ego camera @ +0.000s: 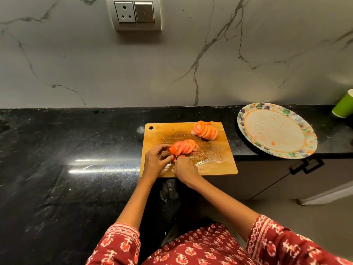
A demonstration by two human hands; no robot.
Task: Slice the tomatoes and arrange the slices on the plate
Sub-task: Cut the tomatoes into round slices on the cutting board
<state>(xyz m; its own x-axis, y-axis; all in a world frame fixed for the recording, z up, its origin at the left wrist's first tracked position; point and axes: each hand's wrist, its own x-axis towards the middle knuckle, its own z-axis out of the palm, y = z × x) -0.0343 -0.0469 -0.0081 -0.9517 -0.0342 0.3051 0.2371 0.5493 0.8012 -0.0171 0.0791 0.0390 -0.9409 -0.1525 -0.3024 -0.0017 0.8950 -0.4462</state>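
On the wooden cutting board [215,165] lie two fanned rows of tomato slices, one at the back right [205,130] and one near the middle [186,146]. My left hand [155,161] pinches the uncut tomato end [172,150] at the left of the nearer row. My right hand [186,171] grips a knife; its thin blade [169,146] cuts down through that end piece, and the handle is hidden in my fist. The flower-rimmed plate [277,131] lies to the right of the board with only juice smears on it.
Board and plate rest on a black stone counter [76,159]; the plate overhangs its front edge. A green cup [343,106] stands at the far right by the marble wall. A socket and switch panel [134,13] is on the wall. Cabinet doors are below right.
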